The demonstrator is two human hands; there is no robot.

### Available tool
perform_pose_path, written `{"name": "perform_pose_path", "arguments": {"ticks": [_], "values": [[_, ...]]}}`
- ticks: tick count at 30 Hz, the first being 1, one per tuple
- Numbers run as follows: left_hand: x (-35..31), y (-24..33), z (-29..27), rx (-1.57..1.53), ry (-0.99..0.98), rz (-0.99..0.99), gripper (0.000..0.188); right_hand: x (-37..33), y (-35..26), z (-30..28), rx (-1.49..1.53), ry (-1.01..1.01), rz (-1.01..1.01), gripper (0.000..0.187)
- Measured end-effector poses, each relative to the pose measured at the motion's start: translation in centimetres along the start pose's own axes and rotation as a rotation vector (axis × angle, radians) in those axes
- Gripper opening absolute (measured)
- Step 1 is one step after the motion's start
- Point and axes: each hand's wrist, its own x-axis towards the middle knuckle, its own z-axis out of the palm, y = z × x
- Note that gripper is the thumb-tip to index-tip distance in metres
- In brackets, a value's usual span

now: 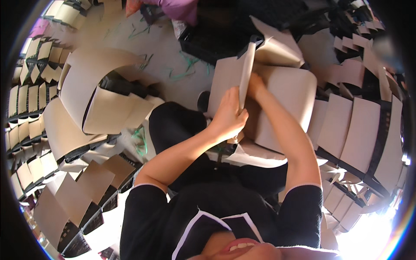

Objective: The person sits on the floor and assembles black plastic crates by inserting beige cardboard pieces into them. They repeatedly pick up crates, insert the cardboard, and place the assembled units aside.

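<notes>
In front of me stands a beige box-like piece (286, 93) with rounded corners and raised flaps. A flat beige panel (225, 76) rises upright on its left side, seen nearly edge-on along its right border. My left hand (229, 115) is closed round the lower part of this panel, with the thumb at its near edge. My right hand (256, 84) reaches over the box to the panel's other side. Its fingers are mostly hidden behind the panel, so their grip does not show. Another beige flap (279, 47) stands open at the far side.
Beige sheets in black crates (82, 238) stand in rows at left and right. A large curved beige piece (108, 108) lies left of my knee (173, 130). Green strap scraps (186, 65) litter the grey floor (167, 56). A black crate (203, 43) and purple cloth (182, 11) are farther off.
</notes>
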Motion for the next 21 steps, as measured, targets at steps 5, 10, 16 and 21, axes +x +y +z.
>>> {"name": "perform_pose_path", "arguments": {"ticks": [5,10,16,21], "values": [[0.3,0.3,0.1,-0.014,-0.007,-0.012,0.045,4.3,4.0,1.7,0.348,0.111,0.023,0.030],[0.3,-0.1,-0.1,-0.021,0.032,-0.033,0.042,-2.8,-0.8,0.9,0.114,-0.303,-0.227,0.038],[-0.3,1.5,0.1,0.153,0.081,-0.055,0.063,-10.9,-4.5,1.9,0.141,-0.575,-0.235,0.036],[2.1,2.8,2.6,1.103,0.009,0.535,0.041,-9.4,-1.0,7.7,0.094,-0.396,-0.173,0.037]]}}
